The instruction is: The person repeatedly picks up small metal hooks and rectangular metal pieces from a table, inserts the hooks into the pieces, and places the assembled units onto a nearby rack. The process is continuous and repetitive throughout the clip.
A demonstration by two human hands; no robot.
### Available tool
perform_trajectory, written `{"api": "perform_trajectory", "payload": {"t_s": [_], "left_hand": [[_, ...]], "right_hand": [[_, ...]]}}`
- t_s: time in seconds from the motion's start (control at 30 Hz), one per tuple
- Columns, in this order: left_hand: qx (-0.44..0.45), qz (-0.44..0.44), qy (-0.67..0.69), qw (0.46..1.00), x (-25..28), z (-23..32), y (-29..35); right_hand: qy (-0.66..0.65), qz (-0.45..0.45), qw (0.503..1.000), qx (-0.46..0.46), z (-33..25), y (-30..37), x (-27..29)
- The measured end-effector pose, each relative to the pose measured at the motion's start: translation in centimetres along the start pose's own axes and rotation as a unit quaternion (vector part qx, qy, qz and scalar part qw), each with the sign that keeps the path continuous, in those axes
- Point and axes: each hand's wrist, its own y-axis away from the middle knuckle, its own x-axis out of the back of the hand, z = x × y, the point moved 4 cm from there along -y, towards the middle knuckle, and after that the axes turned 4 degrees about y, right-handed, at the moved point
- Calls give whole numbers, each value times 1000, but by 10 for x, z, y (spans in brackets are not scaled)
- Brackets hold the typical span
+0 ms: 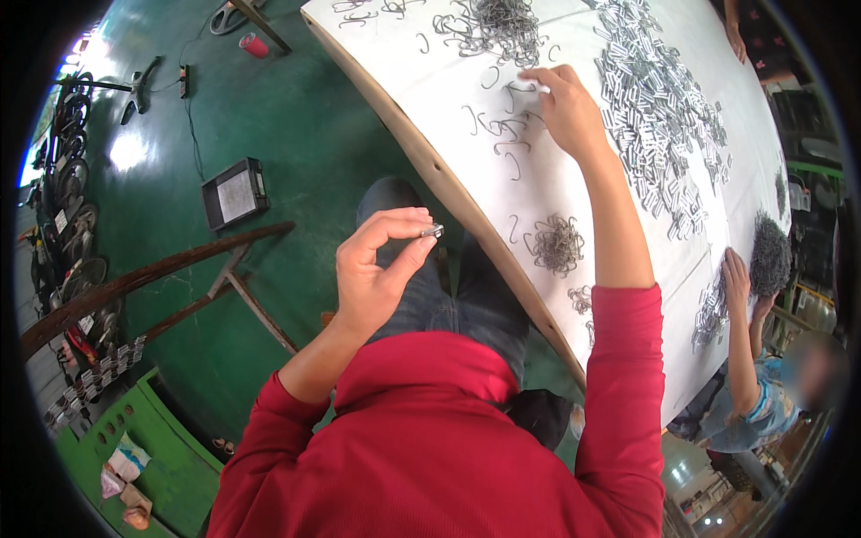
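My left hand (372, 264) is raised in front of my lap, off the table's edge. Thumb and fingers pinch a small silver metal sleeve (434, 231), similar to the short pieces piled on the table. Over the white tabletop, my right hand (569, 109) reaches out with its fingers apart above some loose bent wire hooks (511, 125). I see nothing held in it. Beyond it lies a tangled heap of wire hooks (507, 27), and closer to me a smaller round heap of hooks (556, 245). A wide pile of short silver metal sleeves (659, 117) spreads right of my right forearm.
The table's wooden edge (439, 169) runs diagonally past my knees. At the right, another person (753, 394) has hands by a dark heap (769, 255); another person's arm (734, 36) shows at the far edge. A black crate (235, 193) and red cup (254, 45) stand on the green floor.
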Motion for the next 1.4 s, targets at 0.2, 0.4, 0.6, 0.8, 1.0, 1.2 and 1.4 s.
{"api": "perform_trajectory", "payload": {"t_s": [0.2,0.4,0.6,0.8,1.0,1.2,1.4], "left_hand": [[-11,3,-17,1000,-1,2,-3],[-21,34,-16,999,-1,-1,-7],[-43,23,-34,998,0,2,-11],[-42,26,-29,998,1,-1,-9],[-43,23,-27,998,1,-3,-9],[-46,27,-25,998,3,-4,-7],[-42,29,-28,998,5,-3,-6]], "right_hand": [[143,54,987,49,9,-29,-15],[66,32,997,34,-3,-17,-4],[173,53,983,33,8,-24,-2],[148,13,987,59,-3,-8,-5],[0,44,999,4,-4,8,7],[67,28,997,25,10,10,6],[8,-15,1000,20,-7,-7,-1]]}}
